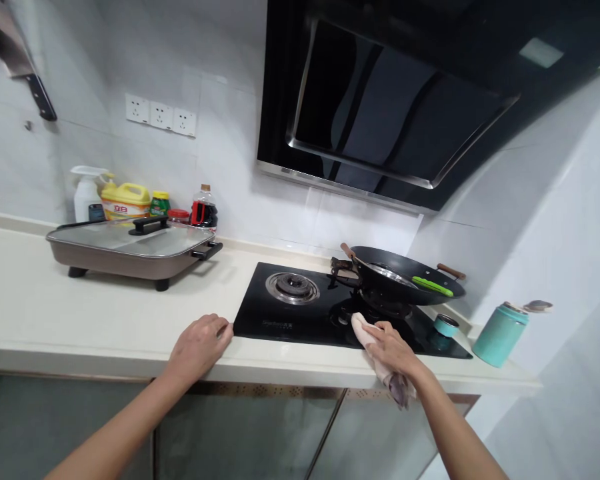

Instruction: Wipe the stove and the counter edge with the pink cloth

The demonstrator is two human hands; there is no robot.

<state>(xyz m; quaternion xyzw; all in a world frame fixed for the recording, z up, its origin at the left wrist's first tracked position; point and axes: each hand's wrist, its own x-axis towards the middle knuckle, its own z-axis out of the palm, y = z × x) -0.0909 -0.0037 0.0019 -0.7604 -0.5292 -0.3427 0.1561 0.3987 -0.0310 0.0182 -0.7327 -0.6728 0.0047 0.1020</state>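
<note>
My right hand (389,347) is closed on a pale cloth (361,328) and presses it against the front of the black glass gas stove (310,323). The cloth's loose end hangs over the counter edge. Beside the stove's front left corner, my left hand (203,343) rests on the counter with its fingers curled in and nothing visible in it. A bare burner (293,287) lies on the stove's left side. Over the right burner sits a black wok (395,277) with wooden handles, a metal lid or dish and a bright green handle inside it.
On the left counter (10,293) stands a lidded electric pan (125,257), with several bottles behind it. A turquoise canister (501,335) and small turquoise cup (446,325) stand at the right. A black range hood (380,170) overhangs the stove; a cleaver (17,50) hangs upper left.
</note>
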